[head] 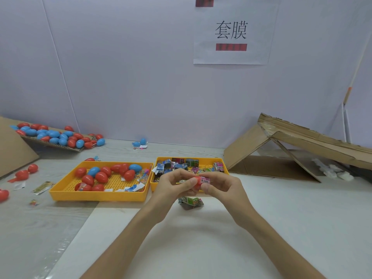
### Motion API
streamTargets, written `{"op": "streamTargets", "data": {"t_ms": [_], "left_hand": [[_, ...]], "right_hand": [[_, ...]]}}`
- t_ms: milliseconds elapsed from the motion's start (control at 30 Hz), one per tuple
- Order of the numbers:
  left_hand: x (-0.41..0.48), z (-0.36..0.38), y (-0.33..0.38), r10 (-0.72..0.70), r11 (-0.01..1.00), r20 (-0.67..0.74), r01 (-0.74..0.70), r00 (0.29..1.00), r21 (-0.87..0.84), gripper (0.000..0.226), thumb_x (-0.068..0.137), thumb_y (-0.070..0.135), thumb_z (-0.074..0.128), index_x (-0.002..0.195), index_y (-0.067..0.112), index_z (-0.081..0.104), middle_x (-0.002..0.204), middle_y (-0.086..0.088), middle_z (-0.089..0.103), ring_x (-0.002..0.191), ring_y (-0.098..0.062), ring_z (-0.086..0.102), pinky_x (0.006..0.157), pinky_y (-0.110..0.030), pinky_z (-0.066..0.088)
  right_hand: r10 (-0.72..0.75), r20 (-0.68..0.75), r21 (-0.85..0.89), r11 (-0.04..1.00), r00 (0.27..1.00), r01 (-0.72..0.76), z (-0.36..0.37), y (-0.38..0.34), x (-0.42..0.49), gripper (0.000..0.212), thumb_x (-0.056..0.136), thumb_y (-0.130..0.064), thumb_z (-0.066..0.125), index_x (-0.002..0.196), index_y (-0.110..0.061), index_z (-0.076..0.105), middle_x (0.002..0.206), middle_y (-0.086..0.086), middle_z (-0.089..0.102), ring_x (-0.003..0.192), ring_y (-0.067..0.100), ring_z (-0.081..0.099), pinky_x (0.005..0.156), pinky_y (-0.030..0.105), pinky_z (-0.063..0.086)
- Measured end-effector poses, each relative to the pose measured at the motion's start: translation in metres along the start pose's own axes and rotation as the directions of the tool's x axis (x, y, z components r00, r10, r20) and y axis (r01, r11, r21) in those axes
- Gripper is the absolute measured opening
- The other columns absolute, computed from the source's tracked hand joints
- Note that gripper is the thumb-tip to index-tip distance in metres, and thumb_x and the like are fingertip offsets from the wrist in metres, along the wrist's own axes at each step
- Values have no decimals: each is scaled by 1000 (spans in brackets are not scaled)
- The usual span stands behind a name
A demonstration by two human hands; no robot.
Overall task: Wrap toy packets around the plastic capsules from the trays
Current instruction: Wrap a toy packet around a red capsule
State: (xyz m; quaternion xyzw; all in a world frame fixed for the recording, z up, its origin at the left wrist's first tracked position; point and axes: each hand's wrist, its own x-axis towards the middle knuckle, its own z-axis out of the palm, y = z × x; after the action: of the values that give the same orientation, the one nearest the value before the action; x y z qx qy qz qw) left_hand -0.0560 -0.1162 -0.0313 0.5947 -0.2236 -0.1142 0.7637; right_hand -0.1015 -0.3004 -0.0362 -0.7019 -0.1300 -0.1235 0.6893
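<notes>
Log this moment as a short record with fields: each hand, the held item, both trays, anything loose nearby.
left hand: grips the red capsule at its left end
right hand: pinches the pink packet on the capsule's right end
left tray: yellow, holds red and blue capsules
right tray: yellow, holds toy packets
loose packet: lies on the table beside the right tray, on the person's side
status: capsule's left end bare
</notes>
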Motion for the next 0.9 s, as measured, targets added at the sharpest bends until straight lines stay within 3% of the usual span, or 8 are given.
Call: {"op": "streamTargets", "data": {"t_ms": [133, 333, 567, 733, 900], "left_hand": [[0, 0, 1, -34, 999, 18, 34, 999, -10, 23, 76, 25, 78, 94, 12, 76, 98, -12, 75, 94, -34, 74, 73, -29, 61], [0, -1, 0, -65, 998, 27, 65, 998, -8, 16, 77, 21, 79, 91, 14, 77, 104, -16, 73, 94, -39, 74, 73, -32, 62], [0, -1, -3, -58, 998, 35, 57, 998, 12, 14, 73, 21, 82, 86, 17, 79, 100, -10, 75, 96, -36, 73, 78, -36, 63], [1, 1, -2, -49, 998, 14, 50, 999, -38, 27, 74, 22, 79, 95, 7, 73, 105, -22, 72, 99, -41, 72, 84, -43, 62], [-1, 4, 0, -52, 998, -9, 52, 999, -20, 27, 79, 26, 75, 95, 5, 67, 98, -24, 73, 89, -36, 74, 74, -32, 62]], "right_hand": [[0, 4, -3, 1000, 1000, 0, -1, 2, 0, 25, 86, -10, 75, 111, -11, 75, 103, 8, 77, 98, 24, 73, 80, 28, 57], [-10, -9, -43, 999, 1000, 10, 0, 3, -2, 27, 83, -13, 78, 110, -10, 75, 101, 7, 77, 96, 26, 74, 83, 36, 61], [-25, -10, -72, 997, 1000, 24, 1, 5, -2, 28, 82, -13, 80, 109, -12, 77, 106, 3, 76, 99, 21, 73, 81, 32, 59], [-15, -27, -36, 999, 1000, 14, 4, 4, -1, 36, 82, -12, 79, 117, -18, 73, 109, 2, 76, 101, 19, 72, 81, 28, 58], [35, -22, 58, 998, 999, -33, 3, 2, 0, 40, 81, -22, 75, 120, -15, 70, 107, 12, 75, 103, 28, 71, 85, 36, 60]]}}
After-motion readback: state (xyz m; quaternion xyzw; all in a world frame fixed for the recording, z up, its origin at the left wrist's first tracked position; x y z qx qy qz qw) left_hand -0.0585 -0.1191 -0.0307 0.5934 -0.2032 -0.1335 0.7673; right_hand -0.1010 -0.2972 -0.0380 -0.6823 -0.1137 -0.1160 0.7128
